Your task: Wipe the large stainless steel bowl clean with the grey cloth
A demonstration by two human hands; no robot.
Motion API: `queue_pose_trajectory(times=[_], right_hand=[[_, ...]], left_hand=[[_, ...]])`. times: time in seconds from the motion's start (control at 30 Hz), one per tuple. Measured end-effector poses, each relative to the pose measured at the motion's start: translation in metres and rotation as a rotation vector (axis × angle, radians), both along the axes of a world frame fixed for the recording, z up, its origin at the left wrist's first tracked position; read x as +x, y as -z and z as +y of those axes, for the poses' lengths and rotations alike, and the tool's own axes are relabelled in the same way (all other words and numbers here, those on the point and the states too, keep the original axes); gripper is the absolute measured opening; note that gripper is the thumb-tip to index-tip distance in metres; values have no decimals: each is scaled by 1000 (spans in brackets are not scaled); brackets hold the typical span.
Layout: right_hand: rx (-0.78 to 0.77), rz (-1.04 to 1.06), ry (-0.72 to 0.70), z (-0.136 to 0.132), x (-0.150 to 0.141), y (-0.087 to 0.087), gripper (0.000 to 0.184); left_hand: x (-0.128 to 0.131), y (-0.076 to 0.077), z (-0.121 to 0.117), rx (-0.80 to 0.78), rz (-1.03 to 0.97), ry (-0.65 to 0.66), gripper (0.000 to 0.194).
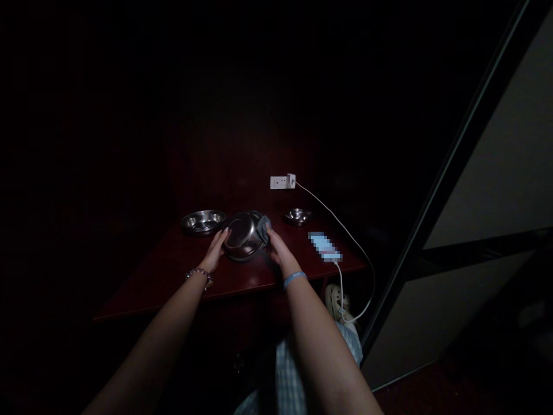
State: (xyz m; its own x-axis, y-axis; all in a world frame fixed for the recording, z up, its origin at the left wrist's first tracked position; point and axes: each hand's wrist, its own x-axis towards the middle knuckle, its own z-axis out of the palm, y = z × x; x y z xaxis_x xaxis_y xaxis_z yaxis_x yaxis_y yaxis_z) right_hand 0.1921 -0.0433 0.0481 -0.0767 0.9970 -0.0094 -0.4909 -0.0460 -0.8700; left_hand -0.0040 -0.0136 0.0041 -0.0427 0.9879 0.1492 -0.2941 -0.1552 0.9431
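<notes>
Left hand (217, 250): holding the left side of a round, shiny silver metal bowl (244, 233). Right hand (278, 245): gripping a crumpled grey cloth (263, 229) against the bowl's right side. Bowl lies between both hands, over a dark red, glossy bench (159, 282), tilted, with its flat base seemingly toward the wearer; contact with the bench cannot be made out. Handling estimate: probably light and thin-walled, stiff, unlikely to break; polished curve likely slippery under bare fingers. Best hold judged to be the rim, at opposite sides, the cloth adding friction. To the bowl's right: a bright, pixelated rectangular device (324, 246) on a thin white cable (356, 242). Farther back: a wide, round silver metal dish (196, 226) at left, a small, round silver metal dish (298, 217) at right. Beyond: a white rectangular wall socket (276, 183) with a white plug adapter (291, 180).
</notes>
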Motion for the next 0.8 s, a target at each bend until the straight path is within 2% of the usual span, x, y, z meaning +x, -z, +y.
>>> queue_pose_trajectory(times=[0.3, 0.43, 0.63, 0.8], right_hand=[[-136, 11, 38, -1, 2, -6, 26], [-160, 11, 36, -7, 4, -10, 27], [-161, 54, -22, -12, 3, -13, 28], [-41, 93, -16, -7, 5, -7, 18]], left_hand=[[0, 4, 3, 33, -58, -46, 40], [1, 2, 0, 71, -37, -46, 45], [-1, 1, -1, 32, 1, 13, 48], [-3, 3, 1, 62, 53, 80, 48]])
